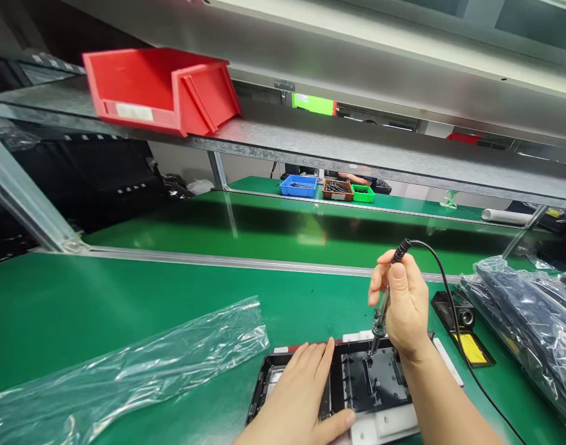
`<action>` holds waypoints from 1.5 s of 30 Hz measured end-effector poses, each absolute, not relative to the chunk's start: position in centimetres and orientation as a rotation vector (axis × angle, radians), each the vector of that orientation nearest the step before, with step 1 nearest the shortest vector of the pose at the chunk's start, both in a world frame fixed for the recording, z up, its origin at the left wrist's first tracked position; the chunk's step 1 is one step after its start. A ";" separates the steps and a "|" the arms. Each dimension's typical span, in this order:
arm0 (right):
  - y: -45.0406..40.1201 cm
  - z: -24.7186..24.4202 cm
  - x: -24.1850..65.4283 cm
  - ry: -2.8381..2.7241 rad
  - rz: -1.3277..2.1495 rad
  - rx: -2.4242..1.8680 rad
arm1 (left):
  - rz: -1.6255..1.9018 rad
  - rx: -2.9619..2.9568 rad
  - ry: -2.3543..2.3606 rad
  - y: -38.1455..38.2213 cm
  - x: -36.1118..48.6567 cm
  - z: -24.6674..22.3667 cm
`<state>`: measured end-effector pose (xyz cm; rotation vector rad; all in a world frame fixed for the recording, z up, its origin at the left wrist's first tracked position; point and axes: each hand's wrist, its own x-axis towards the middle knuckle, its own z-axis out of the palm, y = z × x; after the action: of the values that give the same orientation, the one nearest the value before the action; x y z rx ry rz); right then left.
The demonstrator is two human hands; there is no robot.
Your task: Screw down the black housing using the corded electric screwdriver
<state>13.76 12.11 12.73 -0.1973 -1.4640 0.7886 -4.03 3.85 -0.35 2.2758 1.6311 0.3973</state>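
My right hand (406, 306) grips a soldering iron (380, 314) by its clear handle, tip pointing down. The tip meets or hovers just over the inside of a black plastic housing (337, 378); contact is hard to make out. Ribs and small posts stand up within the housing. Flat across its left part lies my left hand (301, 392), fingers stretched out and the thumb apart, covering some of it. Under the housing shows a white fixture (387, 423). A black cord (443, 272) runs from the iron's top down past my right wrist.
Right of my hand stands an iron stand (467, 317) with a yellow sponge (469, 348). Bagged dark parts (528, 321) are piled at the right. A clear plastic bag (172, 374) lies left. Overhead, a metal shelf (311, 139) carries a red bin (139, 86).
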 end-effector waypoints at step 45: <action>11.2 13.9 14.1 -1.477 0.595 -0.372 | 0.426 2.456 1.597 4.1 -3.9 0.8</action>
<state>14.11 11.18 13.86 -0.3723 -1.4770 0.5952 -3.88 4.12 0.79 2.4556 1.5968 0.4260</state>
